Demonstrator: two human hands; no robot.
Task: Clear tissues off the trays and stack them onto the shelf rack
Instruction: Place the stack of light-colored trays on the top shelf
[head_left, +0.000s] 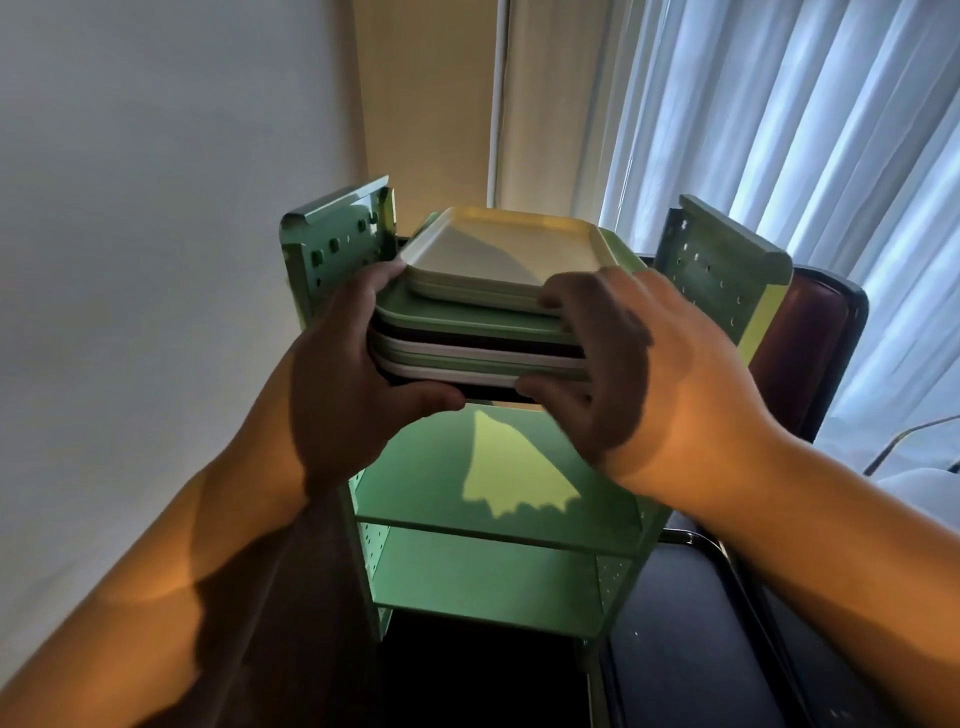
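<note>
Trays in hand: I have a stack of shallow rectangular plastic trays (483, 312), cream, green, white and dark, between the perforated side panels of the pale green metal shelf rack (488, 467), just above its upper shelf. My left hand (353, 374) clasps the stack's near-left corner, my right hand (618, 364) the near-right, thumbs beneath. No tissues show. I judge the trays stiff, smooth, and liable to slide apart unless pinched at both edges.

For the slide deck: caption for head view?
Both hands, left hand and right hand, hold stacked plastic trays above green metal shelf rack.
</note>
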